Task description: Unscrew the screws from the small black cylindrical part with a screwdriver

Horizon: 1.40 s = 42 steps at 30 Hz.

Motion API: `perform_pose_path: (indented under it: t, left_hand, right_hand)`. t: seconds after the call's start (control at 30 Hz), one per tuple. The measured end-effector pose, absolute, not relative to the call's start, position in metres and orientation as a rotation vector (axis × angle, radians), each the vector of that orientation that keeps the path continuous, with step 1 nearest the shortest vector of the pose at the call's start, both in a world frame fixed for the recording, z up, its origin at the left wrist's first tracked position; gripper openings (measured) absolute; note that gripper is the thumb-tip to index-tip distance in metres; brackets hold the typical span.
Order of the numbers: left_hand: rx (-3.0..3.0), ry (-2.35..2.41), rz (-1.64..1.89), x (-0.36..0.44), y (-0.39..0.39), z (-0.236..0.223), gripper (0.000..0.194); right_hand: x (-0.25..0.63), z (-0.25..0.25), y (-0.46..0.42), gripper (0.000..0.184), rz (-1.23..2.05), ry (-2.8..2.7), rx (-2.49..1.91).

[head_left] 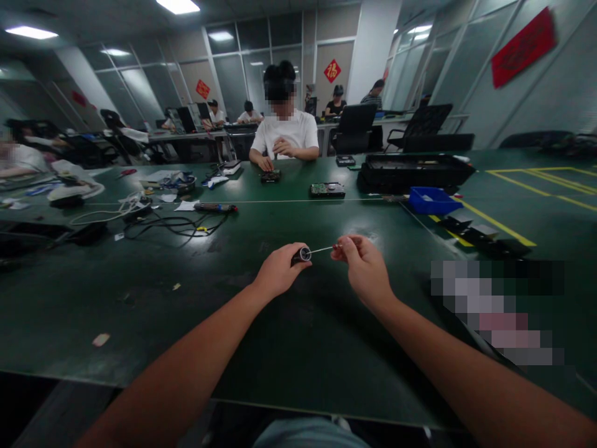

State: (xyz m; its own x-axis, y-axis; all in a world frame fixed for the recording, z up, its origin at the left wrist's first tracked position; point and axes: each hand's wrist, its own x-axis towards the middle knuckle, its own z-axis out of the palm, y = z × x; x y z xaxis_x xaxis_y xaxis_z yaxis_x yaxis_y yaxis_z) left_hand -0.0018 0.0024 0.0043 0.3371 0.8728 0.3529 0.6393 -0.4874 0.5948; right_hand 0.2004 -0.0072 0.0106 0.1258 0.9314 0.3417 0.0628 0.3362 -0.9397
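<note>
My left hand [278, 271] is closed around a short dark cylinder [302, 254] with a pale ring at its open end, which faces right. Between the fingertips of my right hand [366, 267] is pinched a thin metal rod [321, 249], with something reddish at the grip. The rod runs left to the cylinder's ringed end; whether its tip is inside or just touching, I cannot tell. Both hands are held above the green table [298, 348], near its middle.
Across the table a person in white [285, 134] handles a small dark device [270, 176]. A circuit-board device [327, 190] lies ahead, a black tray [415, 171] and blue bin [433, 200] at right. Black cables [175, 229] and a dark tool [215, 208] lie left.
</note>
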Motion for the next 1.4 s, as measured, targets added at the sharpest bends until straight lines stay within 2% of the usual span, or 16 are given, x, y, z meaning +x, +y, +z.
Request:
perform_pose_path:
  t: [0.3, 0.4, 0.53, 0.8, 0.97, 1.23, 1.4]
  left_hand:
    - [2.241, 1.339, 0.936, -0.002, 0.004, -0.001, 0.026]
    - [2.245, 1.341, 0.941, -0.002, 0.004, -0.001, 0.026]
    - [2.248, 1.359, 0.955, -0.003, 0.004, 0.001, 0.023]
    - [2.257, 1.345, 0.930, -0.002, 0.003, 0.001, 0.023]
    - [2.256, 1.363, 0.927, -0.003, 0.004, 0.000, 0.025]
    - [2.247, 1.354, 0.929, -0.003, 0.005, 0.001, 0.022]
    - [2.250, 1.353, 0.924, -0.003, 0.003, 0.003, 0.025]
  right_hand:
    - [0.204, 0.034, -0.023, 0.037, 0.496, -1.566, -1.343]
    - [0.204, 0.031, -0.024, 0.029, 0.433, -1.622, -1.291]
    - [0.203, 0.028, -0.024, 0.019, 0.444, -1.715, -1.163]
    - [0.205, 0.029, -0.025, 0.038, 0.435, -1.760, -1.248]
    - [0.204, 0.029, -0.026, 0.025, 0.428, -1.764, -1.242]
    - [0.203, 0.027, -0.024, 0.025, 0.524, -1.670, -1.205]
    - [0.200, 0.019, -0.013, 0.027, 0.851, -1.372, -1.043]
